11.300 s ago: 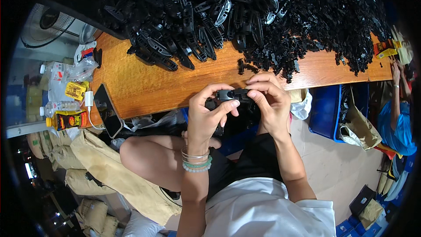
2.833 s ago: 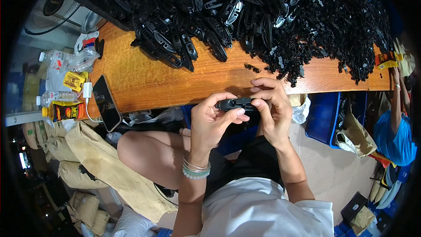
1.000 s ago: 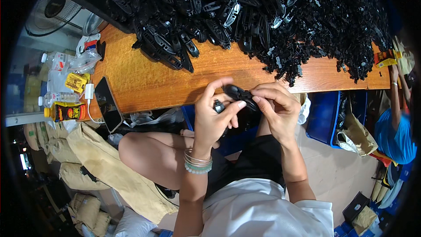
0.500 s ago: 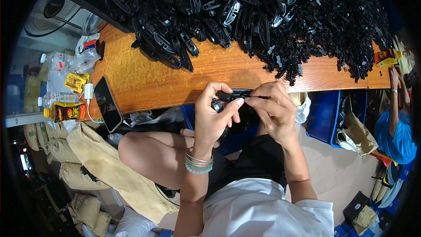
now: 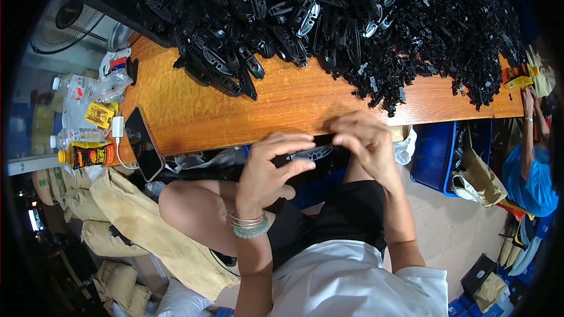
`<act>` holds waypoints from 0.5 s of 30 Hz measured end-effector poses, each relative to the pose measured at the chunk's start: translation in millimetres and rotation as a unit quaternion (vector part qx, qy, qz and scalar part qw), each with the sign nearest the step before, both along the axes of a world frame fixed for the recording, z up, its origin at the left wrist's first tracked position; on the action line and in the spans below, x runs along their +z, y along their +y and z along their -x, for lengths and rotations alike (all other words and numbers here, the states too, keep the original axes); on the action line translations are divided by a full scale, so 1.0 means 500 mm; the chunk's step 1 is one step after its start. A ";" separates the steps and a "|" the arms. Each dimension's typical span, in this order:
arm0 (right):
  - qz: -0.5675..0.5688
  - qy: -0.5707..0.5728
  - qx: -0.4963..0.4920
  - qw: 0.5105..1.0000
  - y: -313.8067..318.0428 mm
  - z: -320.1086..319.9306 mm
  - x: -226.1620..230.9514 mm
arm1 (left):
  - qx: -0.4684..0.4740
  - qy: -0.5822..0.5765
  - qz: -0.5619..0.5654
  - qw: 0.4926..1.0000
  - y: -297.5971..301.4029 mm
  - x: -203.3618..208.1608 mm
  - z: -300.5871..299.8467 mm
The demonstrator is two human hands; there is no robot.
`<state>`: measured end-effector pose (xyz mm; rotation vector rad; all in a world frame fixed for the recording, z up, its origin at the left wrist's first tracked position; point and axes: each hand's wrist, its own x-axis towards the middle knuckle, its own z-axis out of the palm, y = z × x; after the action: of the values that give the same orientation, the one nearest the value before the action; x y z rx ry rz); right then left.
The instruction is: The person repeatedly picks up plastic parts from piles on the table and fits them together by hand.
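My left hand [image 5: 267, 167] is over my lap just below the table edge, its thumb and fingers spread apart. A long black plastic part [image 5: 312, 154] with a shiny openwork frame shows between my two hands, past the left fingertips and over a dark bin area; it does not look gripped, though I cannot tell whether it touches a finger. Up at the table edge is my right hand [image 5: 367, 144], fingers stretched out and slightly blurred, nothing visible in them. Across the table rise a heap of long black parts [image 5: 217, 53] and a heap of small black clips [image 5: 411, 64].
The wooden table [image 5: 194, 105] runs across in front of me. At its left end are a phone [image 5: 144, 144] on a white cable, plastic bottles [image 5: 76, 88] and a yellow packet [image 5: 101, 115]. A blue crate [image 5: 433, 161] stands at right, near another person in a blue shirt [image 5: 533, 182].
Both hands held the black part together before; now they have come apart and the left has let it go. My left hand moved left and nearer to me; my right fingers have straightened.
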<state>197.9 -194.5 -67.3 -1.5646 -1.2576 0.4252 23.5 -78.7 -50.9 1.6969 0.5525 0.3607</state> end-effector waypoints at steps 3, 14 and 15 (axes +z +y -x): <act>-0.026 -0.196 -0.206 0.958 0.033 -0.032 0.021 | 0.078 -0.061 -0.218 0.971 0.040 -0.001 -0.048; 0.020 -0.302 -0.283 0.910 0.091 -0.056 -0.025 | 0.205 0.011 -0.586 0.784 0.214 -0.011 -0.363; 0.012 -0.289 -0.267 0.919 0.086 -0.062 -0.025 | 0.201 0.006 -0.584 0.786 0.210 -0.013 -0.370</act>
<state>229.0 -151.7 -79.9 -2.0501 -1.1707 -0.4056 208.4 26.4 -57.4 2.7619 0.7720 1.1839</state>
